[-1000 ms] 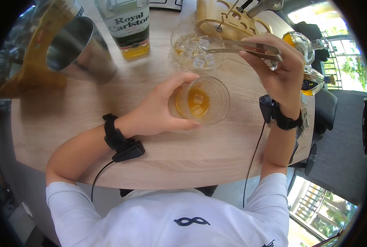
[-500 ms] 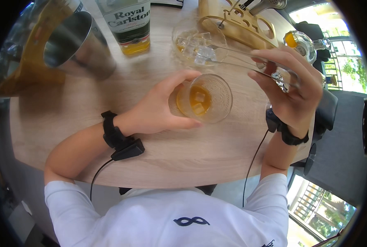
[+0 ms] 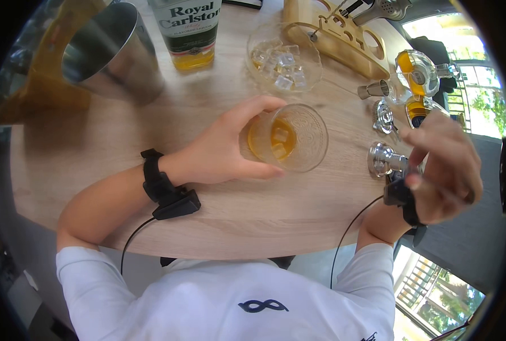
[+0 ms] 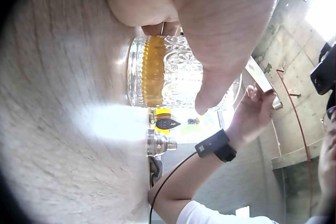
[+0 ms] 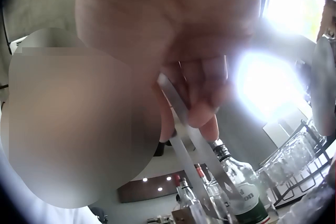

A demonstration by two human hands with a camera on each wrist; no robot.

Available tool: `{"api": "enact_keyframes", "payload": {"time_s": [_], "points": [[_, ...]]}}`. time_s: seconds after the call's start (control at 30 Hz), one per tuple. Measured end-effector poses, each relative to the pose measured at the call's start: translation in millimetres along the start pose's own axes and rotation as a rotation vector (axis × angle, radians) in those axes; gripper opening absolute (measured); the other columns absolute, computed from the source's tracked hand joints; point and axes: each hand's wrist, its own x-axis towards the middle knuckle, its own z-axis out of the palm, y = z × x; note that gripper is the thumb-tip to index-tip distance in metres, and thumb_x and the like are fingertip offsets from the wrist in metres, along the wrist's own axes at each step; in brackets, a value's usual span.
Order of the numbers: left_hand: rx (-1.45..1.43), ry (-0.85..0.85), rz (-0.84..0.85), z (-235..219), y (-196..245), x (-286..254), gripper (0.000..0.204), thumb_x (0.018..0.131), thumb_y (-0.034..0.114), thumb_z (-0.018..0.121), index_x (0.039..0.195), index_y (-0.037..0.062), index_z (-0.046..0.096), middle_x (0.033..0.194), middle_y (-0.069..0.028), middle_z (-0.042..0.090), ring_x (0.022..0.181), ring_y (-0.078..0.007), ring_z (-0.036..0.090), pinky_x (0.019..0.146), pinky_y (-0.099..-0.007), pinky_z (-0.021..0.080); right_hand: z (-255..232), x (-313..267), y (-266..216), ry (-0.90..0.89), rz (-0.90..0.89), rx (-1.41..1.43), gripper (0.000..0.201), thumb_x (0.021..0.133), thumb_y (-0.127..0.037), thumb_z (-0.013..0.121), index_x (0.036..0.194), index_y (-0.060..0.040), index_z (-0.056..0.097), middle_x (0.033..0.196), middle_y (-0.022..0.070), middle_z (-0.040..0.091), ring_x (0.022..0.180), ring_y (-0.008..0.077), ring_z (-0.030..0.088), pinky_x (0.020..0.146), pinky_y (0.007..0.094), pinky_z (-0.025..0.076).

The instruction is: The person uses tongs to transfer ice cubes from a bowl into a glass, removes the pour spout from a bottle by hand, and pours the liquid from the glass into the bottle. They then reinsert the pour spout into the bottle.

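Currently the left hand (image 3: pixel 219 150) wraps thumb and fingers round the glass (image 3: pixel 290 138), which stands upright at the centre of the head view on the table (image 3: pixel 82 153). Its long axis is vertical and the mouth faces up; amber liquid and two ice cubes sit inside.

The right hand (image 3: pixel 443 165) is raised at the right edge of the frame, off the table. In the right wrist view its curled fingers (image 5: pixel 202 95) pinch the tongs (image 5: pixel 197 155), which run diagonally toward the lower right of that frame; the tips are not visible, so it cannot be told whether they carry ice.

Risks, as judged:
- The glass is full enough that a tilt or jolt from the left hand would likely spill liquid.
- The raised right forearm hangs near the jigger (image 3: pixel 386 159) at centre right; a careless drop could topple it.
- The tongs, held by a light pinch, could slip and strike the bowl (image 3: pixel 284 62) in the upper centre.
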Motion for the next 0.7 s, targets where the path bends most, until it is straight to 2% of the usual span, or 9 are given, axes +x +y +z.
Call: {"api": "enact_keyframes", "payload": {"time_s": [0.03, 0.1, 0.13, 0.17, 0.27, 0.47, 0.57, 0.7], "points": [[0.002, -0.004, -0.003, 0, 0, 0, 0.088, 0.078, 0.025, 0.095, 0.151, 0.0044, 0.050, 0.143, -0.0116, 0.058, 0.135, -0.0253, 0.056, 0.118, -0.0398, 0.042, 9, 1, -10, -0.002, 0.003, 0.000, 0.048, 0.075, -0.019, 0.090, 0.111, 0.0094, 0.077, 0.088, 0.0118, 0.072, 0.063, 0.0133, 0.055, 0.062, 0.0282, 0.036], [-0.010, 0.005, -0.001, 2, 0, -1, 0.088, 0.078, 0.025, 0.095, 0.151, 0.0045, 0.050, 0.143, -0.0114, 0.059, 0.135, -0.0250, 0.056, 0.118, -0.0396, 0.043, 42, 8, -27, 0.136, 0.096, -0.145, 0.051, 0.061, -0.022, 0.091, 0.105, 0.0035, 0.081, 0.079, 0.0083, 0.068, 0.062, 0.0138, 0.056, 0.058, 0.0284, 0.034], [-0.019, 0.019, 0.001, 3, 1, -1, 0.087, 0.078, 0.024, 0.095, 0.151, 0.0045, 0.050, 0.142, -0.0113, 0.059, 0.135, -0.0247, 0.056, 0.118, -0.0394, 0.043, 52, 9, -25, 0.145, 0.123, -0.184, 0.050, 0.053, -0.022, 0.091, 0.097, -0.0004, 0.082, 0.072, 0.0060, 0.064, 0.061, 0.0164, 0.057, 0.055, 0.0300, 0.035], [-0.017, 0.012, -0.001, 3, 2, -1, 0.087, 0.078, 0.024, 0.095, 0.151, 0.0045, 0.050, 0.142, -0.0113, 0.059, 0.135, -0.0247, 0.056, 0.118, -0.0394, 0.043, 53, 10, -23, 0.150, 0.128, -0.185, 0.050, 0.053, -0.022, 0.091, 0.097, -0.0004, 0.082, 0.072, 0.0060, 0.064, 0.061, 0.0164, 0.057, 0.055, 0.0300, 0.035], [-0.012, 0.004, -0.004, 1, 4, 0, 0.087, 0.078, 0.022, 0.094, 0.150, 0.0046, 0.050, 0.141, -0.0110, 0.060, 0.133, -0.0245, 0.057, 0.118, -0.0392, 0.044, 58, 17, -18, -0.080, 0.153, -0.192, 0.048, 0.055, -0.015, 0.093, 0.099, -0.0012, 0.078, 0.075, 0.0072, 0.063, 0.064, 0.0224, 0.061, 0.058, 0.0329, 0.043], [0.001, 0.007, 0.007, 0, 3, 0, 0.087, 0.077, 0.024, 0.094, 0.150, 0.0046, 0.050, 0.141, -0.0114, 0.060, 0.133, -0.0256, 0.058, 0.116, -0.0394, 0.046, 82, 17, -7, -0.097, 0.150, -0.211, 0.044, 0.058, -0.015, 0.092, 0.098, -0.0057, 0.078, 0.079, 0.0057, 0.066, 0.063, 0.0239, 0.061, 0.059, 0.0332, 0.044], [0.012, 0.014, 0.025, 0, -1, -1, 0.088, 0.077, 0.024, 0.095, 0.150, 0.0045, 0.050, 0.141, -0.0122, 0.059, 0.132, -0.0264, 0.058, 0.115, -0.0395, 0.046, 79, 21, -14, -0.087, 0.221, -0.190, 0.039, 0.060, -0.016, 0.092, 0.095, -0.0043, 0.078, 0.077, 0.0057, 0.066, 0.063, 0.0230, 0.061, 0.058, 0.0334, 0.043], [0.033, 0.018, 0.047, 0, 0, 0, 0.088, 0.077, 0.025, 0.095, 0.149, 0.0044, 0.050, 0.141, -0.0130, 0.059, 0.132, -0.0270, 0.059, 0.114, -0.0393, 0.047, 71, 21, -25, -0.035, 0.174, -0.197, 0.035, 0.062, -0.017, 0.092, 0.091, -0.0028, 0.079, 0.072, 0.0056, 0.065, 0.060, 0.0210, 0.059, 0.055, 0.0339, 0.041]]}}
